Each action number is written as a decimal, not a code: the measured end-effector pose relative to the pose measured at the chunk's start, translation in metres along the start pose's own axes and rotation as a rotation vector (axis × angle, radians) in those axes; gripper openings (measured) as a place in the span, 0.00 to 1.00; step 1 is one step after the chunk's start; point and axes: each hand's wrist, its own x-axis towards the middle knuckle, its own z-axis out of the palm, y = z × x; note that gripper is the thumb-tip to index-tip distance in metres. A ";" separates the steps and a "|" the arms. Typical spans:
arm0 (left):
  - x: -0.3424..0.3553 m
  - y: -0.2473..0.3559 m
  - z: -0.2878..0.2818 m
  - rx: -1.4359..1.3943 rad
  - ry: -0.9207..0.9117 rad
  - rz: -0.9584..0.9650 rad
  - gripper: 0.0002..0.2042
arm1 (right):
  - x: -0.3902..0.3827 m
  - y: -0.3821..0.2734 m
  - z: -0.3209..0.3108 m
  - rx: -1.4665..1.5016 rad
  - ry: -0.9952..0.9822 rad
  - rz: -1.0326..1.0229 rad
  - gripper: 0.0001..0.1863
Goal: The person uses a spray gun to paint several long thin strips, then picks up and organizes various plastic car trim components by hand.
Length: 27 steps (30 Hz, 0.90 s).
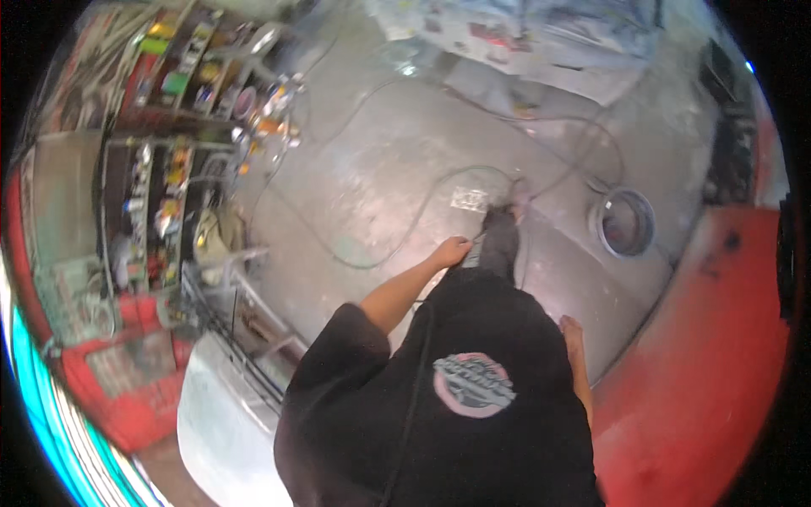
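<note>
My left hand (454,251) hangs by my left thigh with its fingers curled in. A narrow grey striped patch (475,255) lies right beside its fingertips; whether it is held or is part of the trousers, I cannot make out. My right hand (572,326) hangs low at my right side, mostly behind the black shirt (363,422). Only a small, blurred part of it shows, and its fingers are unclear. Below the shirt one dark trouser leg (503,241) reaches forward over the grey floor (363,160).
Shelves with cans and bottles (173,169) line the left. A hose (414,224) loops across the floor. On the right stand a round tub (625,221) and a large red panel (701,363). A stained cover (524,38) hangs ahead; a white rounded panel (215,422) is at lower left.
</note>
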 end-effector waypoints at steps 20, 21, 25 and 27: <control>0.442 0.358 -0.132 0.522 -0.962 0.597 0.45 | 0.206 -0.250 -0.306 0.363 0.700 0.149 0.19; 0.468 0.369 -0.122 0.558 -0.983 0.649 0.44 | 0.217 -0.238 -0.313 0.514 0.731 0.140 0.19; 0.540 0.475 -0.090 0.282 -0.936 0.329 0.43 | 0.259 -0.224 -0.370 0.250 0.625 0.268 0.20; 0.578 0.505 -0.061 0.160 -0.879 0.086 0.40 | 0.289 -0.220 -0.412 0.358 0.666 0.268 0.19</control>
